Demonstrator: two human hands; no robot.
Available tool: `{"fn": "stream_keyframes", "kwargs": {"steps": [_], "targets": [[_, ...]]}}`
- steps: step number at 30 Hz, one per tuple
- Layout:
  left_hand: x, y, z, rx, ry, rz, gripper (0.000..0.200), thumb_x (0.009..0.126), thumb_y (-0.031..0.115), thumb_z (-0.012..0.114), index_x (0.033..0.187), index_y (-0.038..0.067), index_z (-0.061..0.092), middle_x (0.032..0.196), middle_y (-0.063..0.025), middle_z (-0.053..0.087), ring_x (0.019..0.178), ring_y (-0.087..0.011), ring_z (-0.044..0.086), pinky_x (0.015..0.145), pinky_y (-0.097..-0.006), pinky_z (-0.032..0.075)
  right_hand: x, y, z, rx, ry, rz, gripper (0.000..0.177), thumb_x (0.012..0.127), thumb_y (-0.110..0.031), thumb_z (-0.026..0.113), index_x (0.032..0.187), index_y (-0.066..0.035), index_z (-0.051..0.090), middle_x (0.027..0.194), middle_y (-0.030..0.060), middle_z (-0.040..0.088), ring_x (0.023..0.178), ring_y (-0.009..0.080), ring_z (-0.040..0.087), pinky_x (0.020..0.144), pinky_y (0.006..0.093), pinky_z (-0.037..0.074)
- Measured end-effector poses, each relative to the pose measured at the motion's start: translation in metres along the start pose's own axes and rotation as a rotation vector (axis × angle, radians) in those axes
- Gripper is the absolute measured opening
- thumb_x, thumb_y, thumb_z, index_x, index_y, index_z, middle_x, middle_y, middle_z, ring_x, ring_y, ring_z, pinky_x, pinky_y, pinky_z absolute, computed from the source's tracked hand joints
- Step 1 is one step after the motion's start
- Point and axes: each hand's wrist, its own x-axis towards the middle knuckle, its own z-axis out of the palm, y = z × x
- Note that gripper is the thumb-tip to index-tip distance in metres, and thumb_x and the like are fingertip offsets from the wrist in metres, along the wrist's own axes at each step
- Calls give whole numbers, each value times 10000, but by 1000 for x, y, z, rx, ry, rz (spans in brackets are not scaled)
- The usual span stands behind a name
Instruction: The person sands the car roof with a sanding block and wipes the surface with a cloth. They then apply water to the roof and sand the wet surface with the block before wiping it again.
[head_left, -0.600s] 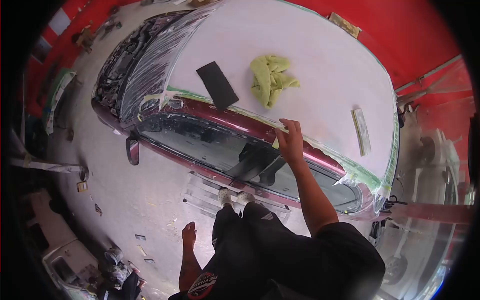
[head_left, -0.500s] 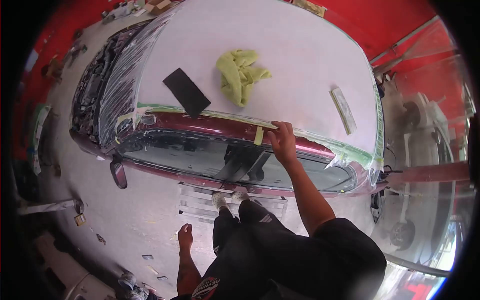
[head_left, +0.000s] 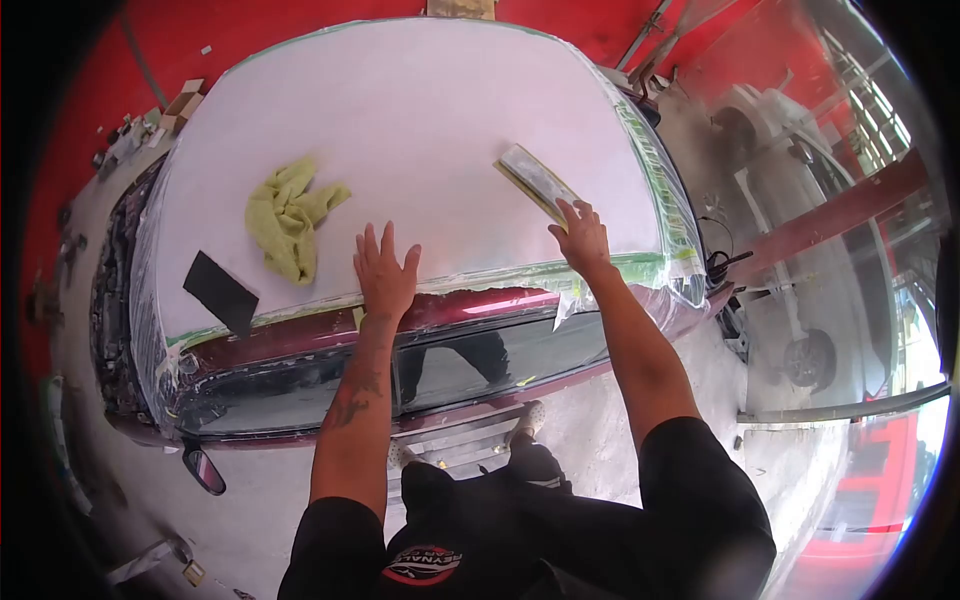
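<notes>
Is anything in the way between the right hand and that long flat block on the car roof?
No, nothing visible is. The right hand is right at the near end of the long flat block. I can't tell if they touch. The green cloth lies well off to the left.

A black short-sleeved shirt with a red-and-white logo is worn with dark trousers and pale shoes.
</notes>
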Motion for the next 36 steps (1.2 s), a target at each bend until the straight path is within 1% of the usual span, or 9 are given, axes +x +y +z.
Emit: {"fn": "stream_keyframes", "kwargs": {"steps": [2, 5, 7, 12, 14, 19, 25, 33, 36], "targets": [[28, 13, 42, 318, 52, -314, 649, 948, 508, 533, 1459, 121, 431, 1543, -178, 337, 1440, -397, 268, 1138, -602, 215, 26, 30, 18, 43, -30, 6, 566, 904, -347, 658, 1418, -191, 479, 1369, 198, 482, 1189, 371, 536, 960, 525, 453], [39, 35, 51, 512, 47, -413, 690, 947, 564, 493, 1489, 147, 401, 1570, -155, 307, 1460, -367, 243, 1145, -613, 185, 51, 54, 32, 69, -77, -40, 615, 890, -376, 660, 1441, -202, 451, 1366, 233, 480, 1203, 393, 519, 980, 530, 439], [39, 37, 50, 515, 12, -449, 695, 944, 563, 500, 1504, 167, 387, 1584, -142, 293, 1469, -361, 233, 1152, -601, 166, 56, 63, 38, 108, -114, -89, 614, 884, -391, 662, 1435, -209, 462, 1364, 240, 481, 1210, 397, 511, 977, 533, 436], [38, 32, 50, 523, 29, -444, 662, 939, 526, 530, 1487, 172, 419, 1580, -117, 311, 1473, -337, 234, 1163, -584, 164, 58, 59, 35, 176, -143, -137, 588, 871, -425, 661, 1402, -226, 507, 1347, 235, 497, 1216, 400, 496, 965, 541, 429], [37, 32, 51, 514, 53, -433, 658, 936, 514, 543, 1486, 174, 421, 1577, -121, 316, 1472, -338, 235, 1163, -586, 161, 57, 57, 34, 150, -129, -109, 560, 874, -418, 659, 1383, -223, 531, 1331, 218, 509, 1201, 399, 503, 960, 546, 427], [33, 37, 48, 446, 110, -413, 647, 925, 496, 552, 1455, 139, 452, 1557, -149, 335, 1450, -351, 264, 1161, -569, 175, 58, 64, 49, 109, -55, -197, 534, 899, -372, 632, 1405, -236, 530, 1334, 172, 512, 1185, 392, 521, 919, 538, 468], [34, 36, 50, 360, 165, -425, 623, 928, 489, 535, 1428, 123, 467, 1548, -159, 332, 1447, -362, 251, 1160, -587, 170, 67, 73, 62, 66, 12, -248, 487, 935, -343, 592, 1410, -254, 530, 1263, 158, 551, 1089, 384, 570, 870, 527, 497], [34, 39, 51, 282, 222, -448, 620, 904, 474, 570, 1407, 121, 482, 1527, -163, 343, 1445, -361, 247, 1163, -581, 169, 74, 75, 59, 105, -55, -253, 506, 953, -362, 591, 1420, -183, 514, 1221, 220, 545, 1110, 399, 557, 912, 513, 470], [33, 39, 52, 272, 235, -460, 618, 898, 468, 578, 1400, 119, 486, 1518, -156, 353, 1445, -358, 245, 1168, -578, 160, 65, 59, 45, -10, -98, -263, 557, 942, -391, 612, 1435, -161, 492, 1331, 250, 504, 1214, 420, 512, 969, 507, 459]]}}
